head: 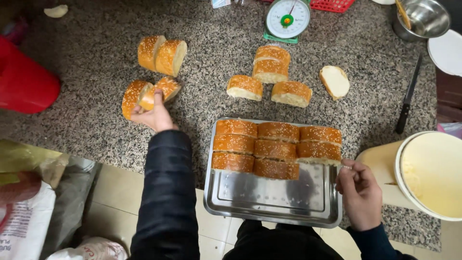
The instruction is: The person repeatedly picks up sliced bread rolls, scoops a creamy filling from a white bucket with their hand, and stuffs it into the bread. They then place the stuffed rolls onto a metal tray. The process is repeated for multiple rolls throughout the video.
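Fingers of left hand (pixel 155 114) clasped a golden sesame-topped bread piece (pixel 161 91) on speckled granite bench (pixel 96 58), left of frame centre. Right hand (pixel 358 192) pinched the rim of rectangular steel tray (pixel 269 200), lower centre, likely steadying it; eight bread pieces filled its far end.

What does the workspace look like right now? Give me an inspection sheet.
Surface: speckled granite counter, with some crumbs.
Job's things: steel tray holding eight sesame bread pieces in three rows; near half bare. Loose bread pieces on the counter behind the tray, more at the left.
Clutter: kitchen scale, knife, metal bowl, cream-coloured tub, red bucket.
Grippers: left hand on a bread piece; right hand at the tray's right rim.
Cables: nothing seen.
Surroundings: tiled floor, sacks at the left.
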